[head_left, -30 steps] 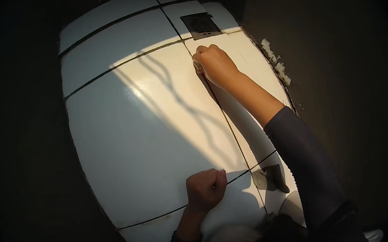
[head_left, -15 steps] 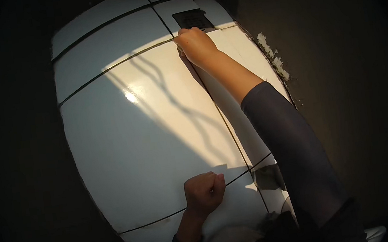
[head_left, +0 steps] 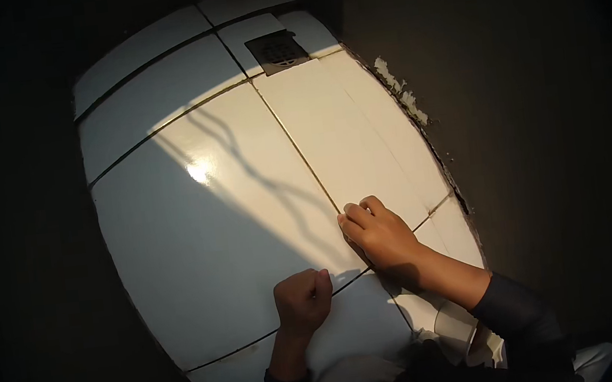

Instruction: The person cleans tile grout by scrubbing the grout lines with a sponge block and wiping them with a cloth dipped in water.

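My right hand (head_left: 384, 239) is down on the white floor tiles (head_left: 360, 137), with its curled fingertips at the dark joint (head_left: 302, 154) that runs lengthwise between two tiles. Whatever its fingers may be pinching is hidden beneath them. My left hand (head_left: 303, 301) is closed in a fist over the large tile, beside a cross joint (head_left: 244, 346); nothing shows sticking out of it. A white cup-like container (head_left: 454, 327) stands close to my right forearm, partly in shadow.
A dark square drain grate (head_left: 279, 50) is set among the tiles at the far end. White crumbly material (head_left: 401, 91) lies along the broken right edge of the tiling. Sunlight and wavy shadows cross the large tile. Dark ground borders both sides.
My right hand has come back along the lengthwise joint from near the drain grate to the near cross joint. My left fist keeps its place on the tile. The white container now shows.
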